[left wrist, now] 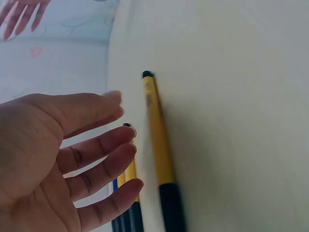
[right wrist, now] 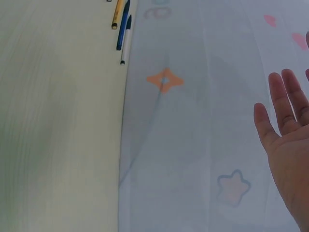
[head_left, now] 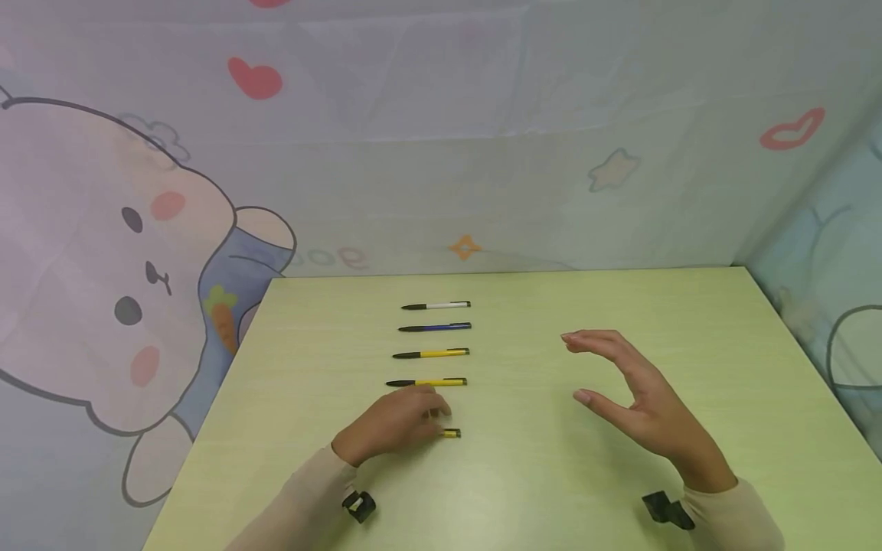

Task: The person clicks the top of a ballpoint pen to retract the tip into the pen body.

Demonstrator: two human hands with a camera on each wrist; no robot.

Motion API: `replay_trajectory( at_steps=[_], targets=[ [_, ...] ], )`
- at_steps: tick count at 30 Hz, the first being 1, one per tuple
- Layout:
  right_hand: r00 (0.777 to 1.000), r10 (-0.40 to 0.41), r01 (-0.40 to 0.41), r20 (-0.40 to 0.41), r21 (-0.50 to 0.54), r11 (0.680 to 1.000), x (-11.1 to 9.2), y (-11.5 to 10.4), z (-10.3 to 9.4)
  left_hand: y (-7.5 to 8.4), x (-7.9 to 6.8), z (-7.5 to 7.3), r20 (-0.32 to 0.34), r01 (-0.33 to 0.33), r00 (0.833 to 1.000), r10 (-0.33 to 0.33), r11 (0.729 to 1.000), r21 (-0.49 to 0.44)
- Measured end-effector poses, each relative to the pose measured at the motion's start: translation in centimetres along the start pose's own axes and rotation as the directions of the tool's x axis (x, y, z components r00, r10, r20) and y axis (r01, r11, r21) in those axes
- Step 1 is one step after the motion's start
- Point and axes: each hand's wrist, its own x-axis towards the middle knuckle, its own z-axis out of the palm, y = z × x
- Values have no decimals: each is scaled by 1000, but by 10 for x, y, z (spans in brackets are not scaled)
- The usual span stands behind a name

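Note:
My left hand (head_left: 394,421) hovers low at the nearest yellow pen (head_left: 451,433), covering all but its capped end in the head view. From the left wrist, that yellow pen (left wrist: 158,140) with its black grip lies just beyond the loosely bent fingertips, with nothing held. Above it in the head view lie another yellow pen (head_left: 441,382), a second yellow one (head_left: 444,353), a blue pen (head_left: 444,327) and a white pen (head_left: 448,304), stacked in parallel with dark tips to the left. My right hand (head_left: 644,405) floats over the table's right side, thumb and fingers spread apart, holding nothing.
The pale yellow-green table (head_left: 537,490) ends at the back against a printed cloth (head_left: 427,184) with hearts, stars and a cartoon animal. Another cloth (head_left: 847,229) hangs along the right side. Dark straps with small devices sit at both wrists.

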Motion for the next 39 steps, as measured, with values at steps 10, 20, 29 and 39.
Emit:
replay_trajectory(
  at_steps=[10, 20, 29, 39],
  targets=[
    [1000, 27, -27, -3, -18, 999, 0, -1, 5, 3, 6, -25, -122, 18, 992, -44, 978, -207],
    [997, 79, -80, -18, -52, 995, -1, -3, 5, 14, 13, -38, -251, -85, 968, -9, 929, -359],
    [995, 94, -95, -24, -60, 994, -4, 6, 9, 28, 15, -43, -319, -189, 947, 44, 877, -441],
    [979, 192, -199, -69, -127, 972, -15, 26, 11, 40, 12, -46, -435, -247, 899, 52, 879, -407]
  ],
)
